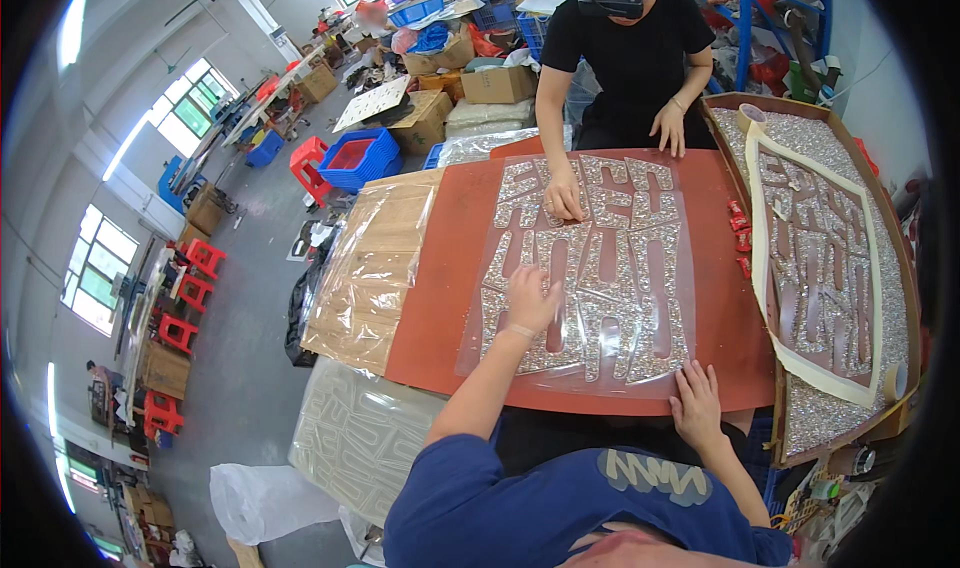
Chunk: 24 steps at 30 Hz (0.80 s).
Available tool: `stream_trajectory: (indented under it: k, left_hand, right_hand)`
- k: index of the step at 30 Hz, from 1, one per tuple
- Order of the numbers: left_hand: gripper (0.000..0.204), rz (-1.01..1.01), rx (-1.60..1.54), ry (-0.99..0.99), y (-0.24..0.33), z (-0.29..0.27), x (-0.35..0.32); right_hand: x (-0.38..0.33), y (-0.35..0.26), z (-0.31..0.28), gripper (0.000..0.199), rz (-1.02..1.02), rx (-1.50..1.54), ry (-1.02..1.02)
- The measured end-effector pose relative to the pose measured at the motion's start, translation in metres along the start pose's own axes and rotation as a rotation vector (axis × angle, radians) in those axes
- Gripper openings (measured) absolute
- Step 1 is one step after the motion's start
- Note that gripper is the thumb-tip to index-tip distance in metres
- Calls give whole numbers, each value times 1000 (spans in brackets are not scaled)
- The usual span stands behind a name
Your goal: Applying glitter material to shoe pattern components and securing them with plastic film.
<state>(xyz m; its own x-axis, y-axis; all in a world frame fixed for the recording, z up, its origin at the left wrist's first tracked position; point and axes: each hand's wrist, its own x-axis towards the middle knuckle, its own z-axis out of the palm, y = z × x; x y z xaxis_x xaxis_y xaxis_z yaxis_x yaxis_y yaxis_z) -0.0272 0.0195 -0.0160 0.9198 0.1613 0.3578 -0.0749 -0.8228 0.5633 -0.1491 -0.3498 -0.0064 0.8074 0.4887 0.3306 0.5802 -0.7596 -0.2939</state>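
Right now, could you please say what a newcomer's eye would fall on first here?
Probably the glittering pattern on the red table, centre, with the wearer's left hand over it and the right hand at the table's near edge. Next, likely the tray of sparkling bits at far right, with a cream-bordered panel lying on them.

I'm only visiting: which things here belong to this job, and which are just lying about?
Seem to belong:
glittery patterned sheet, under the left hand
reddish mat beneath it, right hand at its near edge
tray of glittery bits
pale-framed panel lying in that tray

Probably just lying about:
red stools
blue bins
cardboard box
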Motion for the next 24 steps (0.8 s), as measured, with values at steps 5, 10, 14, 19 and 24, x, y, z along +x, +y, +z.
stream_trajectory:
  k: [5, 10, 14, 19, 24]
  left_hand:
    - [54, -152, 331, -114, -72, -80, -86]
    - [65, -135, 168, -37, -90, -98, -117]
    - [57, -110, 56, 73, -90, -99, -120]
    - [50, -48, 124, 65, -96, -99, -123]
    - [47, -19, 154, 56, -94, -102, -121]
  right_hand:
    - [1, -9, 3, 37, 54, 55, 56]
    - [2, -9, 13, 23, 109, 72, 143]
    - [5, -12, 21, 17, 162, 78, 233]
    - [8, -8, 34, 6, 271, 141, 352]
    - [-9, 19, 52, 13, 361, 259, 412]
